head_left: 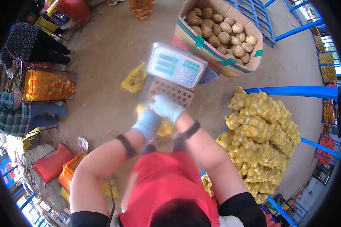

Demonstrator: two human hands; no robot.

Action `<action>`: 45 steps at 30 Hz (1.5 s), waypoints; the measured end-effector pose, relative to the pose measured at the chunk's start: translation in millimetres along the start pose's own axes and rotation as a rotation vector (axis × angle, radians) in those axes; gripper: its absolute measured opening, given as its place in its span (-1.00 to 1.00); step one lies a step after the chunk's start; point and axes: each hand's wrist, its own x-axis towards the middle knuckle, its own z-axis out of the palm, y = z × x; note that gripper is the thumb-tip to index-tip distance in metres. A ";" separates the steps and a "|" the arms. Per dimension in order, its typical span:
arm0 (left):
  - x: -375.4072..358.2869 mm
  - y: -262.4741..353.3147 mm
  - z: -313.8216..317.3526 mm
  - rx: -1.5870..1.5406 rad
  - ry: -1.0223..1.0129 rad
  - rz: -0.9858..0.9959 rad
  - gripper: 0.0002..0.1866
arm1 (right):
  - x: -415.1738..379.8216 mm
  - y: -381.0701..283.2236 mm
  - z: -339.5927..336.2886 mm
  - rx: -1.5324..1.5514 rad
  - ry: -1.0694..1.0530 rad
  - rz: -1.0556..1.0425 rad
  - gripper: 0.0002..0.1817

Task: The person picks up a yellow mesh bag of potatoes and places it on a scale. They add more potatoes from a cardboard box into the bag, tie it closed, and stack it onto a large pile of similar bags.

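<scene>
Both my hands wear light blue gloves and meet just in front of the scale. My left hand [146, 123] is closed on a yellow mesh bag [166, 128], which shows on either side of it and hangs below. Right beside and partly over it, my right hand [166, 107] is closed at the bag's gathered top; its fingertips are blurred. Beyond them stands a digital scale with a grey keypad panel [177, 65] and a perforated brown platform [170, 92]. Another yellow mesh bag with potatoes [135, 78] lies left of the scale.
A cardboard box [201, 47] of loose potatoes stands beyond the scale. Filled yellow mesh bags [259, 136] are stacked at right by a blue rail [291, 91]. At left, two people [13, 113] are near an orange mesh sack [49, 86] and a red sack [53, 162].
</scene>
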 end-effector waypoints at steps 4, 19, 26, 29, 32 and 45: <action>-7.9 -6.2 -27.1 -0.531 -0.127 -0.353 -0.76 | -53.0 5.2 -18.2 0.089 0.076 0.174 -0.56; -29.4 3.6 -15.2 -2.123 0.070 -1.044 -0.89 | -69.7 5.7 13.5 0.196 0.050 0.249 -0.67; -34.0 6.4 14.7 -2.461 0.095 -0.975 -0.89 | -94.2 7.7 26.3 0.171 0.404 0.010 -0.69; -36.1 13.4 7.0 -2.409 0.157 -0.936 -0.90 | -93.3 9.2 36.1 -0.011 0.512 -0.015 -0.71; -39.3 17.5 -10.4 -2.023 0.188 -0.896 -0.80 | -86.5 21.5 40.3 0.044 0.472 0.007 -0.75; -40.4 26.1 1.7 -0.640 0.423 -0.391 -0.70 | -69.6 43.1 40.3 1.455 0.090 0.533 -0.78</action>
